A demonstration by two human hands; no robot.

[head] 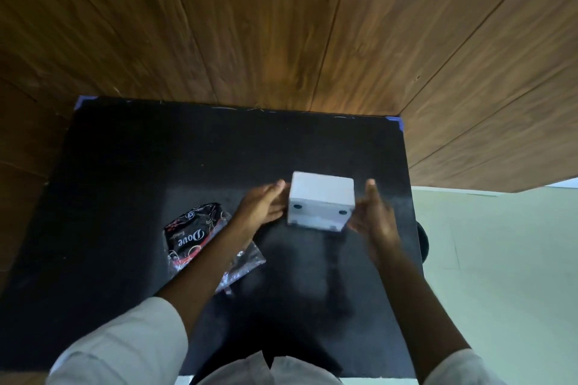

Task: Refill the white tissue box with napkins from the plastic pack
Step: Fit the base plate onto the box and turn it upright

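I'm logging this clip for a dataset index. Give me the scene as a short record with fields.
surface: black table against a wood-panelled wall
tissue box: white tissue box, tipped so the face with two dark round pads points toward the camera
plastic pack: plastic pack, lying left of the box, partly under the left forearm
left hand: left hand, open, at the box's left side
right hand: right hand, open, just right of the box
napkins loose: none visible

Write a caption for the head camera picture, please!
Two hands, left and right, flank a white tissue box beside a plastic pack.
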